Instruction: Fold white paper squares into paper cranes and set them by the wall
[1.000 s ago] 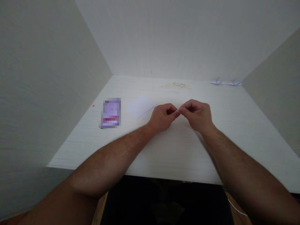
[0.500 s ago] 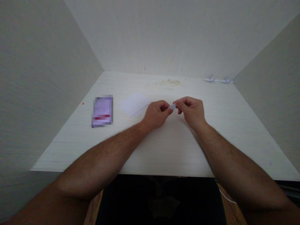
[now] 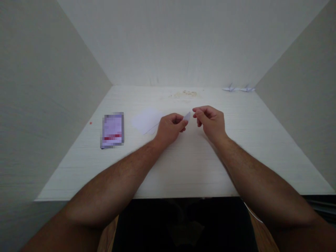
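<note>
Over the middle of the white table, my left hand (image 3: 171, 128) pinches a small piece of folded white paper (image 3: 187, 116) between thumb and fingers. The paper's pointed end sticks up and to the right. Just right of it is my right hand (image 3: 210, 120), apart from the paper, its fingers curled and its index finger and thumb slightly parted, with nothing between them. White paper sheets (image 3: 146, 118) lie on the table left of my left hand, which partly covers their right side.
A blurred purple device or card with a red band (image 3: 112, 130) lies at the left. Two folded white paper figures (image 3: 230, 89) stand at the back right against the wall. A brownish stain (image 3: 186, 94) marks the back of the table (image 3: 265, 150).
My right hand has let go of the folded paper and parted from it. My left hand keeps hold of the paper and has shifted slightly left. The camera view has tilted a little.
</note>
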Motion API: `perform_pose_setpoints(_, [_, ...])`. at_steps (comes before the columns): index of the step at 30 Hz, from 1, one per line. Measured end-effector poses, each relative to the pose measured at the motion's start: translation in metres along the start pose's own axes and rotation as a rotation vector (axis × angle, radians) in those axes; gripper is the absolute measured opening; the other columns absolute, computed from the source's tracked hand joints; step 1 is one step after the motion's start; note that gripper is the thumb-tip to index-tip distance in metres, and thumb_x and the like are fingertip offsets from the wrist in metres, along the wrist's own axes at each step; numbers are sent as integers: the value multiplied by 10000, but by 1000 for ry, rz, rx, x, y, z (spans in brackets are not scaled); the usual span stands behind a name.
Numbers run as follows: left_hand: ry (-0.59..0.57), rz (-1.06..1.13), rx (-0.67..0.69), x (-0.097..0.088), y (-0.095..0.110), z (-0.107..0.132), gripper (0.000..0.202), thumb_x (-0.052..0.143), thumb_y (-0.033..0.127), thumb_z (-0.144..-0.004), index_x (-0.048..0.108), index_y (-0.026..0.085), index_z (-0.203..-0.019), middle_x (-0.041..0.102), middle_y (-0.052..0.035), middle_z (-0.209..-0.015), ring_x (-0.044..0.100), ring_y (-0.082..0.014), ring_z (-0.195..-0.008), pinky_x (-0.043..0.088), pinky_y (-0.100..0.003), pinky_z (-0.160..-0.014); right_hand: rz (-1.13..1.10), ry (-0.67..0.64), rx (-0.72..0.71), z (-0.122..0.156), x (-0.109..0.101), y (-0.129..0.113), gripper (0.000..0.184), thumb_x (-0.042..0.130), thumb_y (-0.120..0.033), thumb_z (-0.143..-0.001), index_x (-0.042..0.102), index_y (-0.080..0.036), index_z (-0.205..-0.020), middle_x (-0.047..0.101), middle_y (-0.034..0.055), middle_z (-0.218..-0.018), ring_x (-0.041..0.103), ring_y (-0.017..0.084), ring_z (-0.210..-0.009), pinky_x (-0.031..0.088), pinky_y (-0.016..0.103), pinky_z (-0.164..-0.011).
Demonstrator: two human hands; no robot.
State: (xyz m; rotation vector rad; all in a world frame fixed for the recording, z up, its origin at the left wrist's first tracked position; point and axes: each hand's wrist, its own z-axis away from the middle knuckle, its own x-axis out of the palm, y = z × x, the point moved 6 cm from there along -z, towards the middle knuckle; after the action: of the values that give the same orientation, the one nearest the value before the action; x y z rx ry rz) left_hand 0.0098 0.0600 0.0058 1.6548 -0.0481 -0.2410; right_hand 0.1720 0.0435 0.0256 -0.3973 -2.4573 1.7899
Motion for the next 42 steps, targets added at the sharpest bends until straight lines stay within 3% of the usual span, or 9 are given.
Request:
perform_pose_setpoints(5, [-2, 75, 16, 0, 0, -1, 171, 754, 271, -737, 695, 146, -836, 698, -22, -673, 638, -114, -595, 519, -246, -585, 38, -35, -47, 3, 6, 1, 203, 705, -264, -756, 730, -211, -950, 680, -17, -730, 562, 99, -587, 475, 275, -562])
perform_pose_setpoints(12, [-64, 258, -10, 3, -8, -4, 344, 788, 285, -698, 661, 169, -996, 722, -11, -755, 664, -121, -622, 538, -262, -602, -9, -16, -1, 1, 4, 0, 120, 717, -262, -741, 694, -199, -841, 652, -27, -643, 554, 97, -529, 470, 270, -512])
perform_pose_setpoints(28, [-233, 541, -212, 10, -14, -2, 230, 825, 274, -689, 730, 145, -854, 700, -31, -719, 611, -80, -577, 497, -206, -551, -213, -181, 30, 1, 14, -7, 199, 784, -282, -694, 651, -199, -818, 661, -40, -646, 569, 88, -513, 484, 249, -485])
perform_pose_setpoints(36, [-234, 621, -237, 11, -11, 0, 268, 861, 218, -642, 716, 118, -844, 693, -18, -720, 590, -68, -526, 489, -199, -518, -233, -175, -90, 1, 13, -6, 265, 787, -217, -688, 680, -205, -930, 655, -45, -707, 570, 75, -561, 463, 221, -491])
perform_pose_setpoints(42, [-250, 615, -210, 12, -9, 1, 263, 855, 237, -657, 710, 109, -835, 686, -17, -695, 611, -82, -534, 479, -198, -512, -160, -151, -151, 3, 12, -8, 172, 739, -172, -713, 668, -212, -865, 647, -39, -713, 591, 94, -617, 480, 249, -555])
